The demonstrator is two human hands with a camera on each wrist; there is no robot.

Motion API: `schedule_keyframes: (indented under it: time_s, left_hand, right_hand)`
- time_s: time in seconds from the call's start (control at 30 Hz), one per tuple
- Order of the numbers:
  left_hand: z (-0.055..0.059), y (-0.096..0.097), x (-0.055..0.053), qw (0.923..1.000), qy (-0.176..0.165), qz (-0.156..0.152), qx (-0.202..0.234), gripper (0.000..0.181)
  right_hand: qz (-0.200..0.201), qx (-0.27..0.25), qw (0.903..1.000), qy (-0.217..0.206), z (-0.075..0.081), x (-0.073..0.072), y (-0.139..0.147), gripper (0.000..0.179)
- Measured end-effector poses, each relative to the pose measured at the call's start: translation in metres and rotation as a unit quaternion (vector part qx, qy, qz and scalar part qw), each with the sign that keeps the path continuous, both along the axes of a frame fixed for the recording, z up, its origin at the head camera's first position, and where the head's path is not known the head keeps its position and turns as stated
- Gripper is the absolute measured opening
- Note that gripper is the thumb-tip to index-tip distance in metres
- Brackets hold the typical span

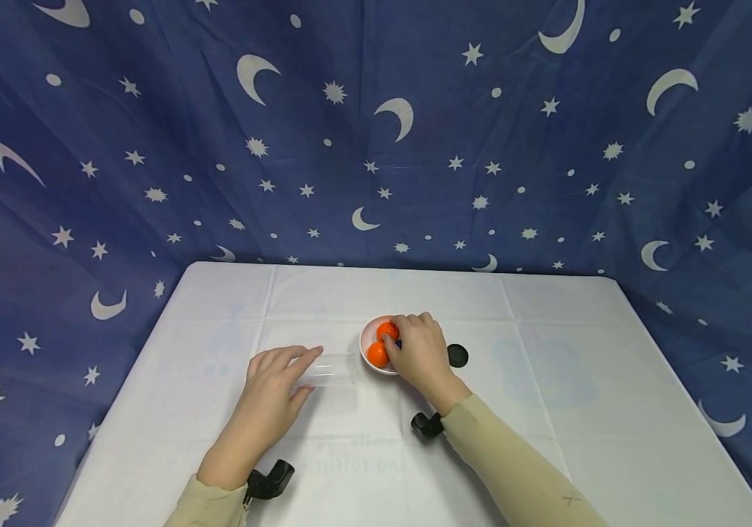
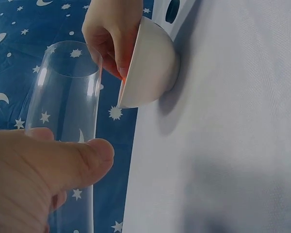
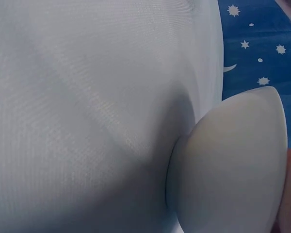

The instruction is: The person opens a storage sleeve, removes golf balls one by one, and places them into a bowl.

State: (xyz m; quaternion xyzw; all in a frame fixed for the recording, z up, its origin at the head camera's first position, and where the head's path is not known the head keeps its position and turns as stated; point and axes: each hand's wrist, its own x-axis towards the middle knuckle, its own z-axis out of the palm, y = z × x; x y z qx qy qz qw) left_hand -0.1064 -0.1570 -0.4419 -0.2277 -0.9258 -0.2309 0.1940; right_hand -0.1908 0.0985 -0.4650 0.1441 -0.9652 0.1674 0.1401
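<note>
A clear plastic or glass cylinder [image 1: 330,370] lies on its side in my left hand [image 1: 273,388], its open rim pointing right toward a white bowl [image 1: 364,344]. In the left wrist view the left thumb and fingers wrap round the cylinder [image 2: 68,102], with nothing visible inside it. My right hand [image 1: 420,351] reaches into the bowl from the right. Its thumb and fingertips lie on either side of the upper orange ball [image 1: 386,331]. A second orange ball [image 1: 378,355] sits just below the thumb. Something dark blue [image 1: 399,344] shows partly under the right hand.
A round black disc [image 1: 458,356] lies on the white tablecloth [image 1: 415,293] just right of the bowl. Black wrist cameras [image 1: 271,479] hang at both wrists. A blue curtain [image 1: 363,146] with moons and stars stands behind the table.
</note>
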Motion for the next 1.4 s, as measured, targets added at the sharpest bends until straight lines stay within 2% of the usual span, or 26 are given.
schedule_keyframes:
  time_s: [0.23,0.47,0.6,0.87,1.2,1.4]
  left_hand:
    - [-0.005,0.0,-0.001,0.9977,-0.052,0.011,0.043,0.064]
    - [-0.012,0.003,-0.005,0.9879,-0.095,0.034,0.117,0.063]
    - [-0.014,0.005,-0.006,0.9829,-0.1,0.038,0.15,0.062]
    - [-0.017,0.008,-0.014,0.9755,-0.116,0.042,0.182,0.061]
    - [-0.026,0.014,-0.031,0.9663,-0.134,0.063,0.211,0.061]
    - [-0.03,0.019,-0.038,0.9574,-0.153,0.074,0.234,0.059]
  right_hand:
    - [0.021,-0.025,0.9995,0.001,0.008,0.008,0.011,0.029]
    - [0.019,-0.029,0.9994,-0.006,0.011,0.016,0.025,0.037]
    - [0.02,-0.026,0.9995,0.003,0.01,0.02,0.033,0.041]
    - [0.034,-0.018,0.999,0.024,0.008,0.025,0.046,0.053]
    - [0.025,0.056,0.997,0.046,0.004,0.032,0.056,0.07]
    - [0.026,0.073,0.9954,0.057,0.002,0.035,0.061,0.075]
